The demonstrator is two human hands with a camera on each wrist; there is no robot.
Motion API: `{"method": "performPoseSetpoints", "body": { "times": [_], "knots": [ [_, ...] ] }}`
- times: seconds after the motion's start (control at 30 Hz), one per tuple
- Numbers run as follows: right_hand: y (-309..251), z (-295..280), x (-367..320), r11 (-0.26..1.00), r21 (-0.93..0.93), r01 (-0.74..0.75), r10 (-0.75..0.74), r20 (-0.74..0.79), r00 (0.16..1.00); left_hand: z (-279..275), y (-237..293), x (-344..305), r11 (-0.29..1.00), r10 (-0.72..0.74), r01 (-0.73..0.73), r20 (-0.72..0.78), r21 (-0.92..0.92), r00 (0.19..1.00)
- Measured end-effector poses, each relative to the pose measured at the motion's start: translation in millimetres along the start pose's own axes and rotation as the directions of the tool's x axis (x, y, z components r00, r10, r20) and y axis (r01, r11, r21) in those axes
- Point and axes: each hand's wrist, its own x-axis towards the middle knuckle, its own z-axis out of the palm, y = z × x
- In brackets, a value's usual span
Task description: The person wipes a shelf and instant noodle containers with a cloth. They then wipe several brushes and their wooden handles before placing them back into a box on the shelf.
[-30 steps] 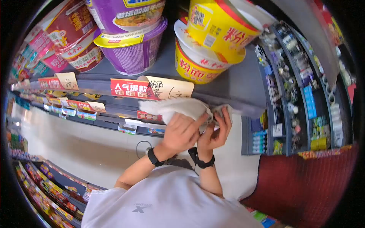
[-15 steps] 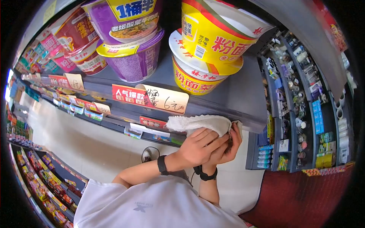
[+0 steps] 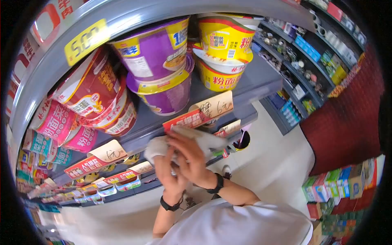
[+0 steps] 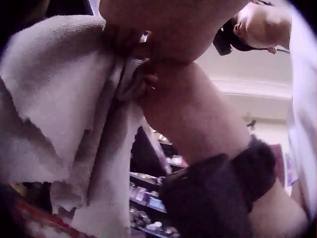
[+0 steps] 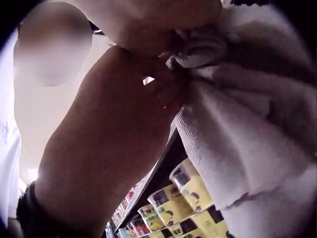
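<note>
Both hands hold a white knitted cloth (image 3: 156,148) just in front of the shelf edge, below the price tags. My left hand (image 3: 168,173) has its fingers bent into the near side of the cloth. Against it, my right hand (image 3: 192,157) lies across with its fingers over the cloth's middle. Gathered folds of the cloth (image 4: 54,84) hang from the fingers in the left wrist view. From the right wrist side, the cloth (image 5: 247,129) drapes down wide and creased, and the fingertips are partly hidden in it. A dark band circles each wrist.
Stacked purple noodle tubs (image 3: 163,96), yellow tubs (image 3: 222,77) and brown tubs (image 3: 92,87) stand on the grey shelf behind the hands. A paper price tag (image 3: 218,105) sticks out from its edge. The upper shelf rail (image 3: 143,20) curves overhead. Cartons (image 3: 339,183) are stacked at the right.
The head view has swung, bringing more of the shelf's left part and the upper rail into sight. Both hands, with the cloth, now appear further left in the view, and the cloth is folded differently.
</note>
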Motion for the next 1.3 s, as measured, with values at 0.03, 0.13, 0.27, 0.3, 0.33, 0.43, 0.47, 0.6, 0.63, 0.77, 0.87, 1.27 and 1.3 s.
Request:
{"method": "performPoseSetpoints", "body": {
  "times": [0.03, 0.13, 0.27, 0.3, 0.33, 0.43, 0.47, 0.6, 0.63, 0.77, 0.87, 1.27, 1.3],
  "knots": [
    [-8.6, 17.0, -1.0, 1.0, -0.012, -0.012, 0.011, -0.015, 1.0, -14.0, -11.7, -5.7, 0.999, -0.045, 0.045, -0.027, -0.025, 0.999],
    [-26.9, 52.3, -1.2, 0.999, 0.049, 0.023, -0.029, 0.111, 0.993, -39.8, -27.9, -13.0, 0.988, -0.143, 0.14, -0.037, -0.069, 0.989],
    [-32.6, 66.1, -5.7, 0.997, 0.079, -0.001, -0.008, 0.114, 0.993, -50.2, -38.5, -18.8, 0.993, -0.074, 0.063, -0.115, -0.096, 0.991],
    [-31.6, 64.2, -5.7, 0.996, 0.089, -0.001, -0.007, 0.093, 0.996, -49.4, -37.6, -20.3, 0.981, -0.164, 0.157, -0.055, -0.114, 0.985],
    [-30.8, 61.2, -7.0, 0.997, 0.071, -0.014, 0.007, 0.1, 0.995, -43.1, -34.4, -18.2, 0.994, -0.109, 0.108, -0.062, -0.012, 0.992],
    [-20.4, 39.1, -8.3, 0.997, 0.056, -0.054, 0.047, 0.11, 0.993, -15.7, -37.3, -24.1, 0.998, -0.063, 0.061, -0.09, -0.025, 0.994],
    [-18.1, 26.0, -6.0, 0.997, 0.029, -0.075, 0.071, 0.124, 0.99, -8.5, -33.1, -24.2, 0.997, -0.075, 0.075, -0.073, -0.012, 0.995],
    [13.6, -26.7, 0.5, 0.997, -0.02, -0.07, 0.072, 0.094, 0.993, 40.3, -11.0, -10.5, 1.0, -0.009, 0.009, 0.044, 0.004, 0.999],
    [22.7, -40.5, 2.0, 0.996, -0.049, -0.075, 0.078, 0.059, 0.995, 54.2, -6.8, -7.8, 1.0, -0.009, 0.008, 0.048, 0.02, 0.999],
    [63.5, -90.9, 7.7, 0.978, -0.192, -0.087, 0.084, -0.027, 0.996, 106.7, 9.3, 12.2, 0.983, 0.129, -0.149, 0.176, 0.106, 0.976],
    [88.3, -124.7, 14.2, 0.97, -0.218, -0.111, 0.101, -0.056, 0.993, 142.6, 29.6, 30.9, 0.935, 0.274, -0.318, 0.246, 0.16, 0.93],
    [111.3, -167.0, 17.1, 0.935, -0.324, -0.145, 0.112, -0.118, 0.987, 186.5, 46.8, 37.7, 0.941, 0.306, -0.338, 0.34, 0.037, 0.889],
    [106.2, -165.9, 19.4, 0.956, -0.245, -0.16, 0.12, -0.172, 0.978, 182.5, 45.4, 38.6, 0.945, 0.293, -0.325, 0.333, 0.045, 0.896]
  ]
}}
